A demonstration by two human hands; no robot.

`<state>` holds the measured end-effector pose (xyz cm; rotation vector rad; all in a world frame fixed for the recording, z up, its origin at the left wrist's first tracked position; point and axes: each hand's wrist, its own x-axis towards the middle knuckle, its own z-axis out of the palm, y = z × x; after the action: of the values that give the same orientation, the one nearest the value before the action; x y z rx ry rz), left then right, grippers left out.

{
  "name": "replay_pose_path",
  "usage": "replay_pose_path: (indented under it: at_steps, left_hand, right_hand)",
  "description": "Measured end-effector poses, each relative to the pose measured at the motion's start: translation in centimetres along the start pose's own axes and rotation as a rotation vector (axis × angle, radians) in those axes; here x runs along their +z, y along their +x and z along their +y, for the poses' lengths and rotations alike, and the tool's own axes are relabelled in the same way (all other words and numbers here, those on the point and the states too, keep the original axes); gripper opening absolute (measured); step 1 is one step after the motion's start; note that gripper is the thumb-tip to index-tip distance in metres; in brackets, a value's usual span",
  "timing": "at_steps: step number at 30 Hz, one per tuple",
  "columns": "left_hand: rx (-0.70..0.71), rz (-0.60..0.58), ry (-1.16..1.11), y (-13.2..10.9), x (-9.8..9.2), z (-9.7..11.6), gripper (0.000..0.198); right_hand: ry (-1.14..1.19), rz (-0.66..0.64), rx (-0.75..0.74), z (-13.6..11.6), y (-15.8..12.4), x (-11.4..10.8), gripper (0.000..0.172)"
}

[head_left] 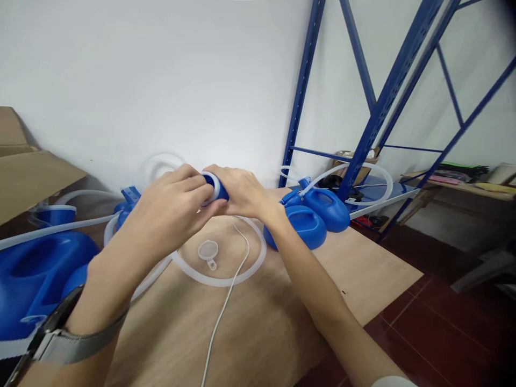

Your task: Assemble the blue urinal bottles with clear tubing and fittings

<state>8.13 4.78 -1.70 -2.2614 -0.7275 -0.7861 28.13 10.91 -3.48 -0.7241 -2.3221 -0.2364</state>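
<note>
Now, left hand: my left hand [169, 207] is curling shut around the white-collared end of the blue fitting [215, 188], fingers wrapping over the top.
Right hand: my right hand [242, 191] is closing on the fitting's blue end from the other side, thumb and fingers pinching it tightly.
Fitting's place: I am holding it in the air above the counter [282, 301], straight ahead of me at the middle of my view.
Axis: its long axis is running left to right, from one palm to the other, about level; neither hand is sitting nearer, since both are touching it.
Below the hands: a clear tube [258, 258] is lying in a loop on the counter, with a small clear funnel [208, 251] inside the loop, looking empty, and a thin white cord [226, 306] crossing the loop towards me.
Containers: two blue jugs [310, 228] are lying just beside my right forearm, and a larger blue jug [36, 274] is lying by my left wrist; all are opaque, so I cannot tell what they are holding.
Beyond: a blue rack [382, 102] is standing at the right.
</note>
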Motion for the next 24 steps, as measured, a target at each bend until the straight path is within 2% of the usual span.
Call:
replay_pose_path:
  at_steps: [6, 9, 14, 24]
  left_hand:
    - [0.212, 0.025, 0.059, 0.2, -0.4, 0.1, 0.044]
    - [0.276, 0.026, 0.098, 0.1, -0.8, 0.3, 0.046]
    - [0.23, 0.022, -0.016, 0.1, -0.7, 0.1, 0.045]
    - [0.037, -0.007, -0.204, -0.1, -0.7, 0.0, 0.042]
  right_hand:
    - [0.004, -0.005, -0.17, 0.3, 0.3, 0.5, 0.058]
    - [0.019, -0.008, -0.201, 0.5, 0.3, 0.5, 0.057]
    - [0.049, -0.043, -0.197, 0.8, 0.4, 0.5, 0.058]
    - [0.198, -0.06, -0.204, 0.4, 0.3, 0.5, 0.052]
